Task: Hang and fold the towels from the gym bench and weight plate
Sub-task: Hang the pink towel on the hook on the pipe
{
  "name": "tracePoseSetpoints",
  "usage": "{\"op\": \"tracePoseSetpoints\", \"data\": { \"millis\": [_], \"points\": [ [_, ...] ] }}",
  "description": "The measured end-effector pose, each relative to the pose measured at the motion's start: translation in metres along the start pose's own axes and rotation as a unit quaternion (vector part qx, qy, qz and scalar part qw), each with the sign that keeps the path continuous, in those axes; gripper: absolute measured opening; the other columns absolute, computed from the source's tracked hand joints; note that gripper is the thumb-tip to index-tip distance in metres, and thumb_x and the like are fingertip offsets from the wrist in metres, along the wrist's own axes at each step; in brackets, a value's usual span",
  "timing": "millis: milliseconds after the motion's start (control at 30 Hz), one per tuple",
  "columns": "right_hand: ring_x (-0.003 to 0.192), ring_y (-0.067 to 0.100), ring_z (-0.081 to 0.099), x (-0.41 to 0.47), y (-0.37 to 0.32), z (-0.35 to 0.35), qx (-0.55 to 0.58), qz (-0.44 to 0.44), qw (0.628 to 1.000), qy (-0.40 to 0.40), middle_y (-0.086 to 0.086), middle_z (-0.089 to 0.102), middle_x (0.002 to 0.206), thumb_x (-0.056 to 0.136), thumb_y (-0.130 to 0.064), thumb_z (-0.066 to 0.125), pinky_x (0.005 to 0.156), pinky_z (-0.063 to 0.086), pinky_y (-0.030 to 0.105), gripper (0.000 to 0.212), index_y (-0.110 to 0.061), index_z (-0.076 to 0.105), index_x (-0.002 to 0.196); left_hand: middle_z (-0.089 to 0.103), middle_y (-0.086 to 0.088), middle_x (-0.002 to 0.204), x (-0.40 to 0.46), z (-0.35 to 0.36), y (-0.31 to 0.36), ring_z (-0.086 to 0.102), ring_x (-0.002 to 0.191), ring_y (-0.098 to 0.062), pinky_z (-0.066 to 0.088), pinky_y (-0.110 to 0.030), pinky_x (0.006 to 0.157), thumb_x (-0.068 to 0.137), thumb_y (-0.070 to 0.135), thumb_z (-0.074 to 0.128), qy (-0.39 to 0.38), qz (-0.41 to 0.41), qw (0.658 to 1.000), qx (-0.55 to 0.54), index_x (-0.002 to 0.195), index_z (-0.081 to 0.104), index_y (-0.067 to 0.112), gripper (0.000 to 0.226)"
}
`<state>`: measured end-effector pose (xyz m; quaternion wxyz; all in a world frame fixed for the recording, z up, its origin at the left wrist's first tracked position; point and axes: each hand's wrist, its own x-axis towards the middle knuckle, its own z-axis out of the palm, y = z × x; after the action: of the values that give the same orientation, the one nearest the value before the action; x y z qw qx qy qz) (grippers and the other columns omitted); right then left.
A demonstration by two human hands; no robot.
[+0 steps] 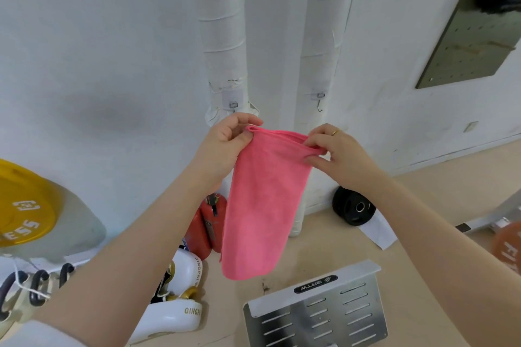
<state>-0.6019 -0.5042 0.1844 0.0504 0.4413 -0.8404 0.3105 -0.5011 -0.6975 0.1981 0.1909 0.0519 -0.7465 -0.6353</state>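
A pink towel (260, 205) hangs doubled over in the air in front of two white wrapped pipes. My left hand (228, 144) pinches its top left corner. My right hand (335, 153), with a ring on one finger, pinches the top right corner. The towel's upper edge is stretched between both hands and its lower end dangles free above the floor. Two small metal hooks are stuck on the pipes just above my hands: a left hook (233, 105) and a right hook (320, 101).
A yellow weight plate (22, 205) leans at the left. Red fire extinguishers (208, 225) stand behind the towel, white boxing gloves (180, 298) lie below. A black weight plate (353, 207) rests against the wall at right, and a grey metal footplate (318, 310) sits on the floor.
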Motion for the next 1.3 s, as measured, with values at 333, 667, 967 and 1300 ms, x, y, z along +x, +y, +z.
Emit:
{"op": "tracePoseSetpoints", "data": {
  "millis": [333,667,967,1300],
  "points": [
    [0.089,0.024,0.052,-0.003,0.006,-0.010,0.011,0.104,0.983,-0.152,0.011,0.058,0.092,0.100,-0.024,0.034,0.086,0.038,0.029,0.033,-0.003,0.058,0.091,0.063,0.014,0.085,0.004,0.008,-0.008,0.055,0.076,0.012,0.039,-0.003,0.076,0.093,-0.002,0.042,0.010,0.026,0.996,0.087,0.087,0.062,0.029,0.037],
    [0.115,0.014,0.058,-0.009,0.028,0.003,0.435,0.170,0.877,-0.113,-0.004,0.059,0.125,0.071,-0.058,0.063,0.099,0.047,0.034,0.074,-0.025,0.038,0.132,0.063,0.010,0.087,0.008,0.010,-0.008,0.058,0.068,0.011,0.043,-0.007,0.066,0.094,0.002,0.044,0.020,-0.041,0.998,0.045,0.097,0.061,0.024,0.028],
    [0.094,0.014,0.067,-0.013,0.020,0.030,0.541,0.193,0.811,-0.117,-0.008,0.074,0.095,0.068,-0.016,0.077,0.077,0.055,0.021,0.033,-0.022,0.065,0.098,0.065,0.001,0.087,0.024,0.016,0.012,0.062,0.068,-0.006,0.053,-0.017,0.059,0.095,0.009,0.043,0.032,-0.118,0.965,-0.233,0.102,0.062,0.016,0.021],
    [0.073,0.014,0.069,-0.002,0.026,0.008,0.623,0.279,0.730,-0.044,0.004,0.072,0.080,0.087,-0.023,0.059,0.070,0.057,0.025,0.015,-0.011,0.066,0.093,0.068,-0.002,0.078,-0.009,0.042,-0.044,0.066,0.071,-0.014,0.054,-0.025,0.066,0.069,0.076,0.042,-0.090,-0.319,0.872,-0.361,0.085,0.075,0.011,0.075]
  ]
}}
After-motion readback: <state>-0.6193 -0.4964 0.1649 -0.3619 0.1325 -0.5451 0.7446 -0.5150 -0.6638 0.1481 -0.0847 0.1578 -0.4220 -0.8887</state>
